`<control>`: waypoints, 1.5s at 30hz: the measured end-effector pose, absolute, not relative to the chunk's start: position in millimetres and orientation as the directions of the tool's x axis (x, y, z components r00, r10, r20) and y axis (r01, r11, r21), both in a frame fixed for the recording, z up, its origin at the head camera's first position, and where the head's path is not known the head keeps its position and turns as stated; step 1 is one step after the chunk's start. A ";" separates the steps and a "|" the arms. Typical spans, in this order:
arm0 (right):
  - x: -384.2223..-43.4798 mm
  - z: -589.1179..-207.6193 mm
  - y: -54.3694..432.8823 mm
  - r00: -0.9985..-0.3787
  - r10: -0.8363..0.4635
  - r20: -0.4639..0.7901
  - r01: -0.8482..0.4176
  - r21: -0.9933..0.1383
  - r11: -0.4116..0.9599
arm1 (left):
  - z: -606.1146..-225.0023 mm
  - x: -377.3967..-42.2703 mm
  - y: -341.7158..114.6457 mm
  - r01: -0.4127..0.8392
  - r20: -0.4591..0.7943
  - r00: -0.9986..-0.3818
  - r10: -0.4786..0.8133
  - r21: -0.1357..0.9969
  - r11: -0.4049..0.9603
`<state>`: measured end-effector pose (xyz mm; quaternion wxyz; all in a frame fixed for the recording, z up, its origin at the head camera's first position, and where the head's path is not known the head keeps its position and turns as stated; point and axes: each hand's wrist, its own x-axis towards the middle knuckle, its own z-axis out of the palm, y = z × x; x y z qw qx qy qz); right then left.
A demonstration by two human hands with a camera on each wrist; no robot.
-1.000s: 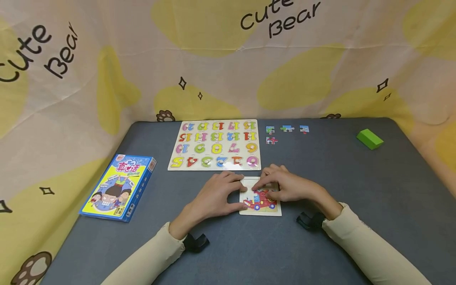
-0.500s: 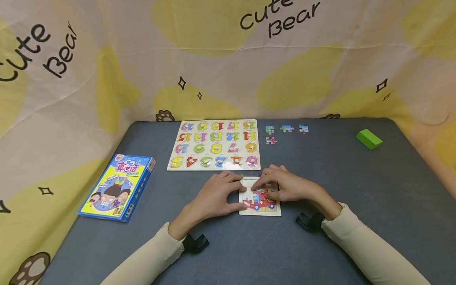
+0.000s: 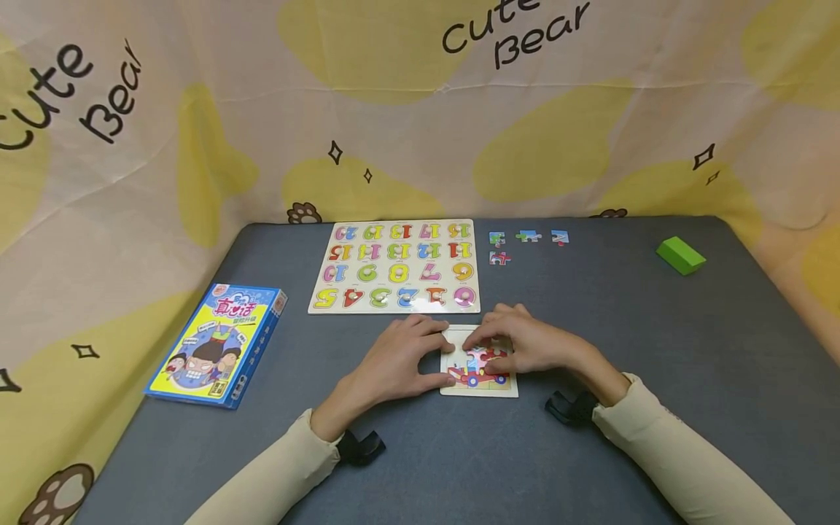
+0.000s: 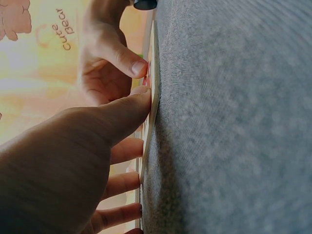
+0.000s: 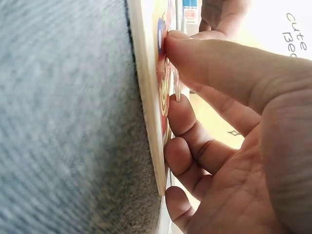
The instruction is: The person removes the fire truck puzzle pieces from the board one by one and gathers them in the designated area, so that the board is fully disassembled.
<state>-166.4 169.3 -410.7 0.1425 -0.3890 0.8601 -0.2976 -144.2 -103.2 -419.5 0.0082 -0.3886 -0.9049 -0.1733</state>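
A small jigsaw board (image 3: 461,335) with a red truck picture lies flat in front of the person. At its left side the left hand (image 3: 400,361) rests, its thumb on the near left part and its fingers along the left edge; in the left wrist view these fingers (image 4: 122,184) look fairly straight. Over the right part of the board, the right hand (image 3: 534,343) pinches a jigsaw piece (image 5: 177,87) between thumb and fingers. That piece stands slightly off the board in the right wrist view. The right hand hides the board's upper right.
Several loose jigsaw pieces (image 3: 528,237) lie farther back. A number puzzle board (image 3: 315,305) lies just beyond the hands. To the left is a blue and yellow card box (image 3: 213,346); a green block (image 3: 681,256) sits at the far right of the grey table (image 3: 623,292).
The right thumb has slid a little left and toward the person across the truck picture, and a piece under that hand now looks shifted and raised. The left hand stays put.
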 end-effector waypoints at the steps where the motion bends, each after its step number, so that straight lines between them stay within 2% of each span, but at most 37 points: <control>1: -166.1 -410.6 169.0 -0.656 -0.755 -0.010 -0.589 -0.618 0.520 | -419.0 -144.0 -103.1 0.709 0.154 -0.696 0.702 0.305 0.636; 11: -165.3 -409.4 167.9 -0.662 -0.749 -0.030 -0.582 -0.610 0.538 | -418.4 -144.1 -102.6 0.716 0.162 -0.689 0.706 0.303 0.629; 24: -169.6 -411.1 170.8 -0.662 -0.749 -0.021 -0.553 -0.661 0.507 | -419.5 -145.2 -102.5 0.703 0.138 -0.700 0.700 0.306 0.642; 34: -171.9 -413.3 173.7 -0.650 -0.759 0.035 -0.566 -0.689 0.453 | -419.7 -143.9 -102.7 0.697 0.125 -0.705 0.698 0.302 0.650; 45: -177.9 -413.2 182.9 -0.695 -0.719 0.011 -0.497 -0.730 0.470 | -420.0 -143.3 -102.8 0.694 0.119 -0.707 0.697 0.305 0.652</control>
